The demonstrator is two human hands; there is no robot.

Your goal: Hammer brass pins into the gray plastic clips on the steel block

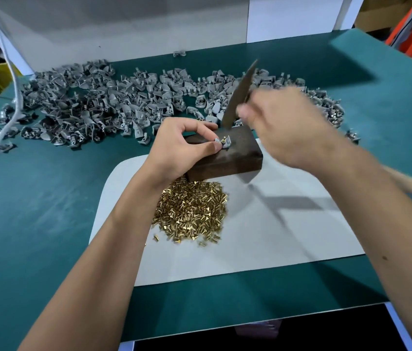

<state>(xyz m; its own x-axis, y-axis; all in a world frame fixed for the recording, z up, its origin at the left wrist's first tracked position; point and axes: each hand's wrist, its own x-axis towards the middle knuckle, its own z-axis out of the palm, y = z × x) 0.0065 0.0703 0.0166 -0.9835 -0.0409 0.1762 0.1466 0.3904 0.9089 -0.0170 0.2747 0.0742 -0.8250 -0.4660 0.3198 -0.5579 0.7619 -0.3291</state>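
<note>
I look down from the head camera at a teal work mat (48,211) with a white sheet (275,224) laid on it. On the far edge of that sheet sits a dark steel block (227,160), long side running left to right.

My left hand (179,145) rests against the block's left end. Its thumb and forefinger pinch a small gray plastic clip (222,143) flat on the block's top face. A brass pin (224,140) stands upright in the clip, its head above the plastic.

My right hand (286,127) is raised above and to the right of the block, blurred by motion. It is closed around the handle of a hammer (240,95), whose dark head points up and away, above the clip and not touching the pin. The wooden handle end (404,183) sticks out past my right forearm.

A heap of loose brass pins (192,211) lies on the white sheet just in front of the block, under my left wrist. A wide scatter of gray plastic clips (124,97) covers the mat behind the block, from the far left to the right. A white cable (10,92) runs down the left side through the clips. White panels (124,26) stand at the back of the bench.
</note>
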